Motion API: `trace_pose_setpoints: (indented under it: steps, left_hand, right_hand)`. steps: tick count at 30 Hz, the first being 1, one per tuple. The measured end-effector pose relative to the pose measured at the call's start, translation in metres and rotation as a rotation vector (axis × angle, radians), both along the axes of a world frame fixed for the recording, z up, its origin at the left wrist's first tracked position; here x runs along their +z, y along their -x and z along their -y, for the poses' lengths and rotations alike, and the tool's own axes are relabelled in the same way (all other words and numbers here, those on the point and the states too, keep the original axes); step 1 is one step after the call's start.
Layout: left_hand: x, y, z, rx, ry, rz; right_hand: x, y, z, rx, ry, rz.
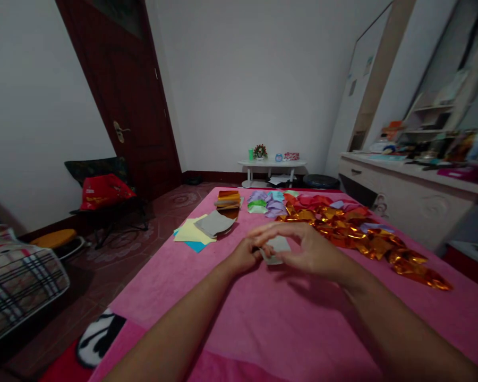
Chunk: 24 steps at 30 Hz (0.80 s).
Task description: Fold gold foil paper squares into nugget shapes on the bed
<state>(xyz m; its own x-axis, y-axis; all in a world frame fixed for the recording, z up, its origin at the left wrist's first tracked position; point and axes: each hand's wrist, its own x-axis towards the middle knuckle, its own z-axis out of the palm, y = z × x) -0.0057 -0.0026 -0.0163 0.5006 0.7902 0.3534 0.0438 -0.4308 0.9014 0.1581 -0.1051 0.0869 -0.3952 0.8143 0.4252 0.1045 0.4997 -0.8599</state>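
Note:
Above the pink cloth, a small light grey sheet of paper (279,245) is between my two hands, bent at its left end. My left hand (245,254) is closed on that end, its fingers pinched together. From the other side, my right hand (308,246) arches over the paper, with its thumb at the near edge and its fingers curled toward my left hand. Some of the right fingertips are hidden. To the left lie a grey paper stack (215,224), yellow sheets (189,229) and a blue sheet (196,246).
Shiny orange-gold twisted foil pieces (366,239) spread across the right of the pink cloth (239,329). Behind them are red pieces (313,201), lilac pieces (274,204) and a green piece (257,207). An orange foil stack (228,199) sits farther back. A cluttered dresser (406,180) stands right.

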Motion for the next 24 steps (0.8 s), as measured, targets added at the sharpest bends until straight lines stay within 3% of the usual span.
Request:
trace_pose_setpoints:
  steps: [2,6,11,13,15,18,21,24]
  left_hand:
    - [-0.001,0.001,-0.003,-0.049,0.034,0.061]
    - [-0.001,0.003,-0.006,-0.066,0.058,0.088]
    - [0.004,0.006,-0.004,0.009,0.079,-0.013]
    - [0.005,0.006,-0.006,0.144,0.016,-0.087]
    - [0.004,0.007,-0.011,0.358,-0.082,-0.199]
    - [-0.002,0.008,-0.019,0.568,-0.2,-0.363]
    - [-0.007,0.008,-0.023,0.572,-0.278,-0.474]
    - [-0.008,0.009,-0.022,0.52,-0.298,-0.489]
  right_hand:
    - [0.0,-0.019,-0.043,-0.028,0.022,0.143]
    - [-0.043,-0.048,-0.082,-0.004,0.129,0.25]
    - [-0.084,-0.048,-0.093,-0.109,0.139,0.221]
    - [-0.092,-0.044,-0.1,-0.241,0.078,0.167]
    - [-0.099,-0.041,-0.107,-0.408,-0.016,0.151]
    - [-0.105,-0.037,-0.114,-0.594,-0.097,0.322]
    - [-0.108,-0.031,-0.114,-0.711,-0.101,0.488]
    - [-0.109,-0.027,-0.112,-0.732,-0.028,0.498]
